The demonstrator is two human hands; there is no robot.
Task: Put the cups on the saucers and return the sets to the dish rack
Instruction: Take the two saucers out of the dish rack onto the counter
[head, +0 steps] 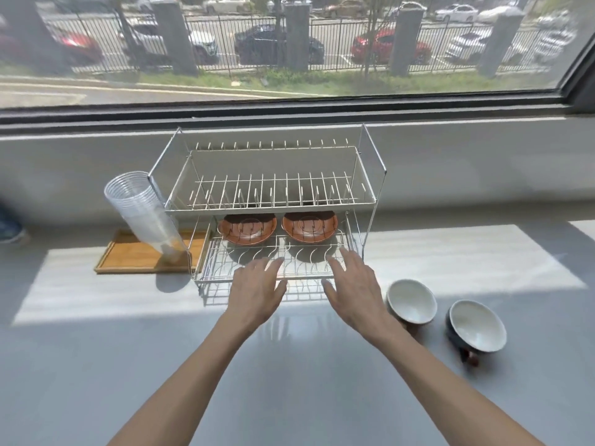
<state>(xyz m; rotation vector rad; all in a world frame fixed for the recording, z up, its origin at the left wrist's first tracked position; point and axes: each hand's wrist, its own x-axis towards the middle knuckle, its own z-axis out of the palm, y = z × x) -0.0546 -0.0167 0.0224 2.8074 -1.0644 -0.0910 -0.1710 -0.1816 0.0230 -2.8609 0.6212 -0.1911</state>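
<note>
Hands are the thing to watch in the head view. The left grip (257,292) and the right grip (355,292) both reach forward with the palms down and the fingers straight and a little spread, and neither holds anything. Their fingertips are over the front edge of the lower tier of the two-tier steel-wire dish rack (270,208); whether they touch the wire, I cannot tell.

Straight ahead of the left grip, further back on that lower tier, the left round brown ceramic saucer (247,229) lies flat. The right round brown ceramic saucer (309,226) lies level with it, ahead of the right grip. Each hand lines up with its own saucer, and both saucers sit under the upper tier, so I'd judge the reach has to go in low and level.

The cups are off to the right of the right grip, on the grey worktop (289,381). The brown bowl-shaped cup with a white inside (411,301) sits just beside the right wrist. The dark blue bowl-shaped cup with a white inside (476,325) is further right again. Both are upright and well apart from the saucers. The right hand is plainly the nearer one to them.
</note>
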